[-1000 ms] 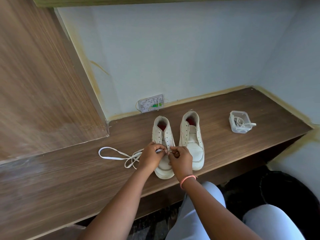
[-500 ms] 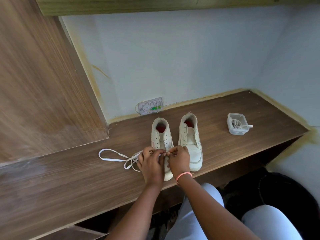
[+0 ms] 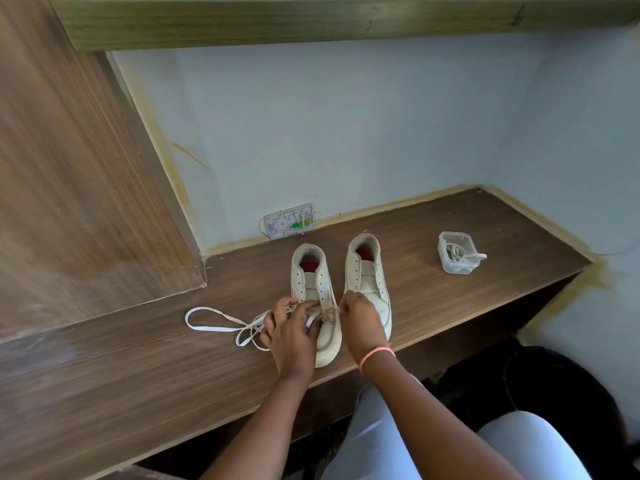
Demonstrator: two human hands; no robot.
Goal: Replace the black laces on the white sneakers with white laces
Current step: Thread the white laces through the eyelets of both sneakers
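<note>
The fingers of the left hand are curled over the white lace at the toe end of the left sneaker; the fingers of the right hand are bent at the same sneaker's lowest eyelets, seemingly pinching the lace there, though the grip itself is hidden behind the knuckles. The loose lace is looped out towards the tabletop's left part, well clear of the front edge. The right sneaker is set just beside the left one, unlaced, its toe partly covered by the right hand. Both toes are placed close to the front edge of the wooden tabletop, heels towards the back wall. A clear plastic container holding more lace is seen near the back right corner, with open wood around it. A small circuit board is leaned against the wall at the back edge. A wood-grain panel bounds the left side, blurred.
</note>
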